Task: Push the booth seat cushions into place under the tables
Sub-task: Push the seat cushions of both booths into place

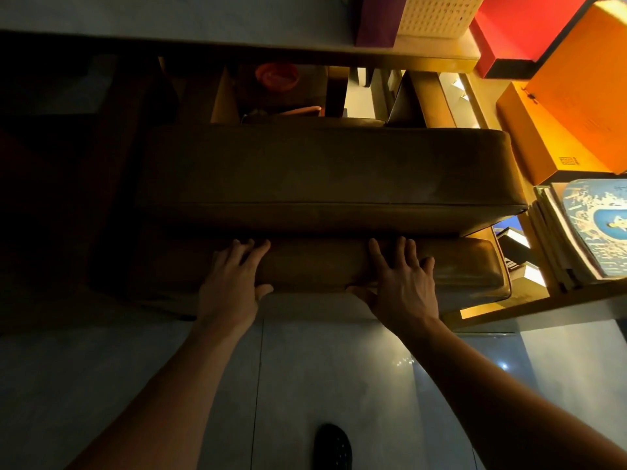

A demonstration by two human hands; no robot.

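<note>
Two brown leather seat cushions lie stacked under a table edge (203, 45). The upper cushion (325, 171) is large and sits further back. The lower cushion (319, 266) sticks out toward me. My left hand (234, 283) presses on the lower cushion's front edge, fingers on top and thumb below. My right hand (403, 283) grips the same edge further right, fingers spread over the top, thumb underneath.
Orange boxes (576, 106) and a red box (519, 28) stand at the right. A stack of books or records (583, 232) fills a wooden shelf (529, 300) beside the cushions. Grey tiled floor (169, 385) lies below, with my dark shoe (332, 447) on it. The left side is dark.
</note>
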